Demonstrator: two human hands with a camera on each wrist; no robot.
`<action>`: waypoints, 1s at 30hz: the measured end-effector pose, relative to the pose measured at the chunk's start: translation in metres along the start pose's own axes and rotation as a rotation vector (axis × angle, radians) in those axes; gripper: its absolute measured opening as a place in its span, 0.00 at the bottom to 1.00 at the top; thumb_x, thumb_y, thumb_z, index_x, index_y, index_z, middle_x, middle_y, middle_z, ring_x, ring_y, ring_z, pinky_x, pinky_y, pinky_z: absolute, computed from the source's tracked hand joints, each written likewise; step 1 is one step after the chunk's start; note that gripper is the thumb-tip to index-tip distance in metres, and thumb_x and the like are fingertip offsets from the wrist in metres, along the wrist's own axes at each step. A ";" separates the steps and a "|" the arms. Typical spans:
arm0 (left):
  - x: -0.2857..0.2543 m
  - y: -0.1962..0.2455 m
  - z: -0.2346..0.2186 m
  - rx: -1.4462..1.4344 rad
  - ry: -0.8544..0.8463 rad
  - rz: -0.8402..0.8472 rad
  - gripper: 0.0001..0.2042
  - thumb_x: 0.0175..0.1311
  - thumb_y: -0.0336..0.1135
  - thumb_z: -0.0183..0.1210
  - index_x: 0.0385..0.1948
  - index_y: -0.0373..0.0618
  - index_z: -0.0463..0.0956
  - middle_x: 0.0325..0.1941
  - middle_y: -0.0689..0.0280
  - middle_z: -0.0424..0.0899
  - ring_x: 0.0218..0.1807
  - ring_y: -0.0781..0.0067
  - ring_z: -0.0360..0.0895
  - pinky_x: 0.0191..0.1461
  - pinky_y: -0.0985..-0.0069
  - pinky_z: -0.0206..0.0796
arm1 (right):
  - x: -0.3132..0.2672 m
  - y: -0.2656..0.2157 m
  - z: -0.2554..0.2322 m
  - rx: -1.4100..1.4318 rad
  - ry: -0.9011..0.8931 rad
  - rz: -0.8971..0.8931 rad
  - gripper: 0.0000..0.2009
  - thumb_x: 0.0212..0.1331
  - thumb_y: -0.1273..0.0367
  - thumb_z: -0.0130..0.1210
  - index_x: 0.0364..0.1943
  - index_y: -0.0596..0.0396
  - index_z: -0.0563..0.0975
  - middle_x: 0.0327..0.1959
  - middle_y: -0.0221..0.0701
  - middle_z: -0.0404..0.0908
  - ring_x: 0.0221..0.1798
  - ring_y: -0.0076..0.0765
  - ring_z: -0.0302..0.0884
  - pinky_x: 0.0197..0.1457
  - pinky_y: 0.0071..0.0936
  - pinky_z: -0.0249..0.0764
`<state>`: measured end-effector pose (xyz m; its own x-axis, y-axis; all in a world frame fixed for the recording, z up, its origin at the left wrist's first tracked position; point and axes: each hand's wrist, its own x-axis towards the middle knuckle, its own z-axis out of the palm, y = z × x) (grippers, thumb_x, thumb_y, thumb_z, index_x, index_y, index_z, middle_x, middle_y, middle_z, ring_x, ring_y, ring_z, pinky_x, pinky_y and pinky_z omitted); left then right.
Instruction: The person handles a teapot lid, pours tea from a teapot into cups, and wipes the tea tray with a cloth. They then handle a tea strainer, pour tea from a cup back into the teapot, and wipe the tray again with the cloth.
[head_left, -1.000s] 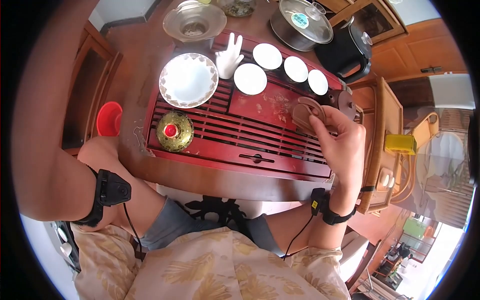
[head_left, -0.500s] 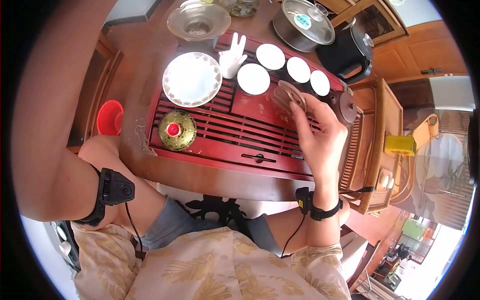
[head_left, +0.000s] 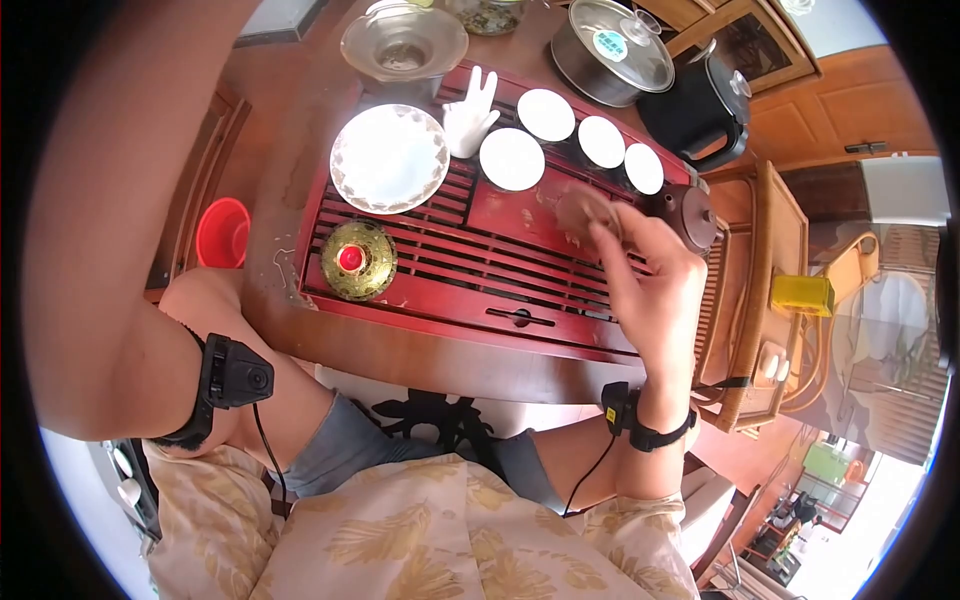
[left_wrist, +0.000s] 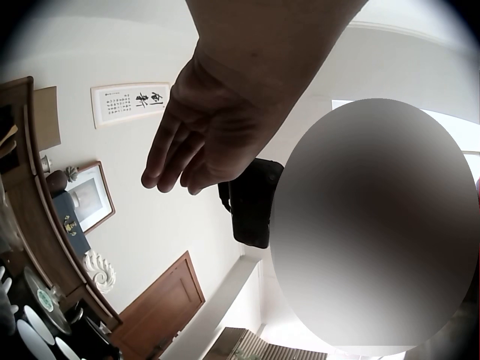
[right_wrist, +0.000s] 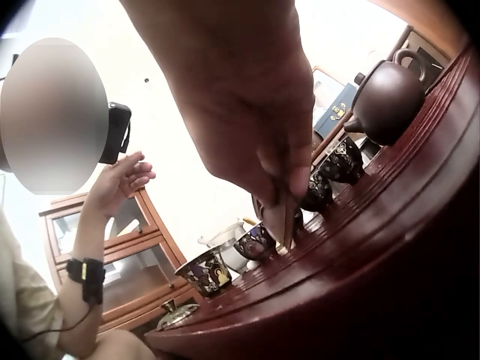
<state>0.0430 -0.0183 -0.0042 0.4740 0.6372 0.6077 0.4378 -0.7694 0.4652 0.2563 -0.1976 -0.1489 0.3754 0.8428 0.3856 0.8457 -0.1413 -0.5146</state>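
My right hand (head_left: 655,275) pinches a flat brown piece (head_left: 583,217) between thumb and fingers above the right half of the red tea tray (head_left: 420,297); the piece is blurred. In the right wrist view the same hand (right_wrist: 244,139) points down, with the piece (right_wrist: 283,223) held edge-on close over the tray. Beyond it stand white-lined cups (head_left: 512,160), and a brown teapot (head_left: 690,217) is just right of the fingers. My left hand (left_wrist: 217,124) is raised near the head, fingers loosely bent and empty; the right wrist view also shows it (right_wrist: 116,184).
A patterned white bowl (head_left: 390,160), a white hand figurine (head_left: 468,115) and a green-gold lidded vessel (head_left: 358,262) are on the tray's left half. Behind stand a glass bowl (head_left: 400,50), a lidded pot (head_left: 605,60) and a black kettle (head_left: 690,105).
My right hand has moved left from beside the teapot with the brown piece, then slightly back to the right, and the teapot is now more visible. My left arm looks nearly still.
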 end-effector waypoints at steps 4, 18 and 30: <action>0.000 0.005 0.002 -0.021 -0.009 0.002 0.06 0.80 0.29 0.68 0.49 0.37 0.88 0.39 0.66 0.93 0.40 0.83 0.88 0.45 0.81 0.77 | 0.004 0.002 0.004 -0.074 0.088 0.073 0.11 0.70 0.73 0.71 0.53 0.57 0.90 0.39 0.43 0.91 0.39 0.43 0.92 0.44 0.35 0.85; -0.002 0.002 0.001 -0.046 -0.027 -0.010 0.06 0.79 0.29 0.69 0.48 0.37 0.88 0.38 0.66 0.93 0.40 0.83 0.88 0.45 0.82 0.77 | 0.000 -0.012 -0.005 0.053 -0.042 0.094 0.11 0.67 0.74 0.72 0.52 0.58 0.90 0.34 0.42 0.90 0.35 0.42 0.91 0.41 0.33 0.84; -0.004 0.014 0.005 -0.083 -0.050 -0.007 0.05 0.79 0.29 0.69 0.48 0.37 0.88 0.38 0.67 0.93 0.39 0.84 0.87 0.44 0.82 0.76 | 0.003 -0.002 0.000 0.015 0.030 0.069 0.11 0.69 0.72 0.72 0.52 0.56 0.90 0.35 0.42 0.90 0.36 0.41 0.90 0.43 0.35 0.84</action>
<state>0.0513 -0.0311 -0.0031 0.5096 0.6421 0.5727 0.3770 -0.7650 0.5223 0.2555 -0.1948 -0.1470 0.4443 0.8151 0.3717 0.8118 -0.1908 -0.5519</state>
